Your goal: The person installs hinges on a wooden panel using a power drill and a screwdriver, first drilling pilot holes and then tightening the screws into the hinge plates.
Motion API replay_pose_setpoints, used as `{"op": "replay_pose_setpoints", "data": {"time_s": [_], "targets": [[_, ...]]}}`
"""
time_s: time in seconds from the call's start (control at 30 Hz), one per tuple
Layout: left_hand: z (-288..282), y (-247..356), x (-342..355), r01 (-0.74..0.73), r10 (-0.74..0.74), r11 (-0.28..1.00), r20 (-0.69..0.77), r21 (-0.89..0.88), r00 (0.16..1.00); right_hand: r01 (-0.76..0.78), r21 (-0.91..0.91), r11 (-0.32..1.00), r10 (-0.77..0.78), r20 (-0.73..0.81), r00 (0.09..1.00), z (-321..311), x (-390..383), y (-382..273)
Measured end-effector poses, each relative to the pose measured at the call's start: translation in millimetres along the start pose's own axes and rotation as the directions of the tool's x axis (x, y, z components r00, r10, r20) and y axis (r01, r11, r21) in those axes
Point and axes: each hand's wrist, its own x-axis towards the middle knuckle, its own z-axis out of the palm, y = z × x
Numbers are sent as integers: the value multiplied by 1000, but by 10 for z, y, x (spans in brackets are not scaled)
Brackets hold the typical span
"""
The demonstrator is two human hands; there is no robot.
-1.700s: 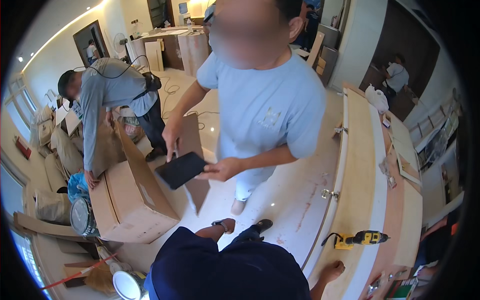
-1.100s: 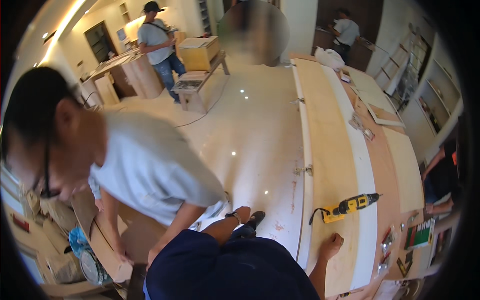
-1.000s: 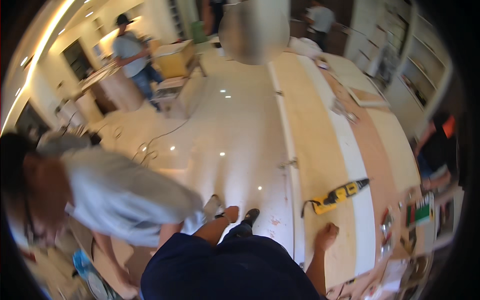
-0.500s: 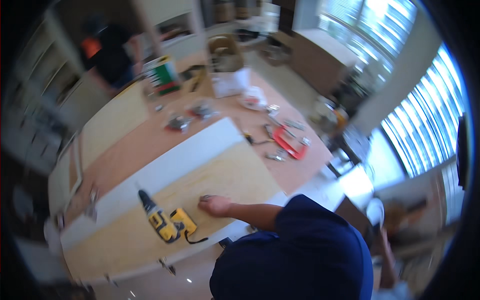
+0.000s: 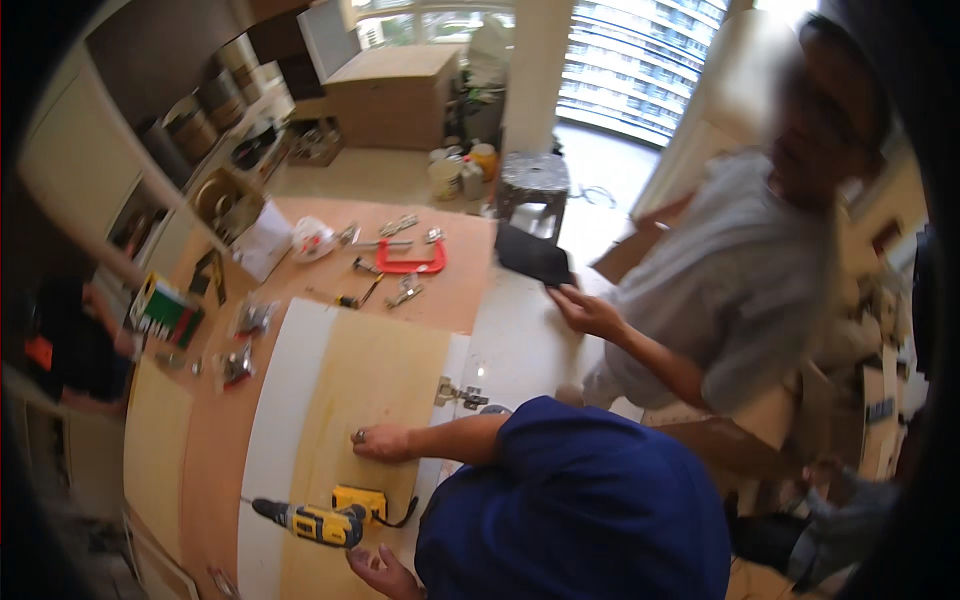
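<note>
My right hand (image 5: 386, 443) rests on the wood-coloured panel (image 5: 350, 370), its fingers curled around a small metallic thing too small to make out. My left hand (image 5: 385, 575) is beside the panel's near edge, fingers apart and holding nothing. Just beyond that hand, a yellow and black cordless drill (image 5: 312, 523) lies on its side, its bit pointing left. The drill's yellow battery (image 5: 358, 503) is towards my right hand. A metal cabinet hinge (image 5: 460, 393) sits at the panel's right edge. A white strip (image 5: 275, 400) runs along the panel's left side.
A red clamp (image 5: 412, 266), loose hinges (image 5: 405, 291) and bagged hardware (image 5: 237, 364) lie on the pinkish board. A green and white can (image 5: 165, 312) stands left. At right, a person in grey (image 5: 710, 280) holds a dark flat object (image 5: 533, 256). Another person (image 5: 80, 340) is at far left.
My view has swung to the right, bringing the person in grey into full sight. My left hand now shows near the drill. My right hand stays on the panel, fingers still curled.
</note>
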Motion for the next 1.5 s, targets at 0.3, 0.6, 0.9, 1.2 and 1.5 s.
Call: {"op": "replay_pose_setpoints", "data": {"time_s": [0.3,0.6,0.9,1.2,1.5], "targets": [[485,210,717,102,-83,974,103,-201,991,-23,-69,997,23,-1,1000,-132,-31,-109],[576,392,909,-224,220,972,-57,-74,974,-22,-39,999,22,2,1000,-114,-18,-111],[600,734,915,57,-76,952,-53,-299,996,-83,-47,995,86,68,994,-182,-9,-170],[691,726,885,42,-81,971,-158,-235,984,-1,20,1000,-1,77,997,-192,14,-104],[804,541,888,170,-224,948,-188,-269,956,-14,22,1000,12,67,998,-217,10,-120]]}}
